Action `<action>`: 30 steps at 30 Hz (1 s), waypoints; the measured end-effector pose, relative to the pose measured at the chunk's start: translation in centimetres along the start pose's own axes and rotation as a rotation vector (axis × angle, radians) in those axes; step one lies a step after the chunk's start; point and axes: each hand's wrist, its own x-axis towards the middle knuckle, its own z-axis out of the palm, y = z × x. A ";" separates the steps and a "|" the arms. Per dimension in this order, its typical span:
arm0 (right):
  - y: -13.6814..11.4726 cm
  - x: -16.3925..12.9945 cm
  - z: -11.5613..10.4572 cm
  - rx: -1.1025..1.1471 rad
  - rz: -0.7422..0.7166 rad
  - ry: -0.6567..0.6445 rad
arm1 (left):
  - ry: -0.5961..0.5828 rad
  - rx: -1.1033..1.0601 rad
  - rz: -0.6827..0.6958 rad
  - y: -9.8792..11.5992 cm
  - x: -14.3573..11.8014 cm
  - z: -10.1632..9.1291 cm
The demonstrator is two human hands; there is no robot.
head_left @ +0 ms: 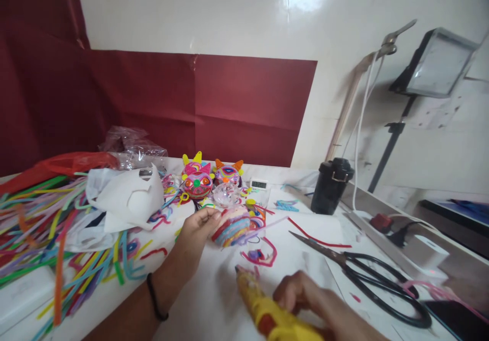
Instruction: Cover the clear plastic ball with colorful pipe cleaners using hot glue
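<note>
Glue gun [267, 313] in right hand [305, 295] (tabletop)

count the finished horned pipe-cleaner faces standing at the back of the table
2: a pink pipe-cleaner face with yellow horns and, right of it, a purple one with orange horns. More may hide behind the clutter.

Striped ball [232, 226] — tabletop; yellow glue gun [273, 313]

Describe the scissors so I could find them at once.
Start at the black jar standing near the white table's back right. The scissors lie flat in front of it, right of the right hand holding the yellow glue gun. Black loop handles and long metal blades mark them out.
</note>
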 end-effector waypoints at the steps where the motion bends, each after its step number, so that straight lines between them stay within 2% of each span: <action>1: -0.2 -0.1 -0.6 0.138 0.051 0.064 | -0.002 0.006 -0.008 0.0 0.0 0.0; 3: -0.1 0.0 -1.4 0.373 0.022 0.144 | -0.009 0.024 -0.025 0.1 -0.1 0.2; 5: 0.4 0.2 -1.7 0.552 -0.041 0.168 | -0.030 0.044 -0.040 0.1 -0.3 0.4; 10: 0.0 0.5 -2.0 0.767 0.097 0.366 | -0.108 0.100 -0.066 -0.1 -0.9 0.8; 15: -0.6 0.3 -2.3 0.769 0.108 0.375 | -0.169 0.145 -0.081 0.0 -1.1 1.1; 30: -0.5 0.5 -2.4 0.742 0.135 0.340 | -0.228 0.238 -0.063 0.4 -1.1 1.4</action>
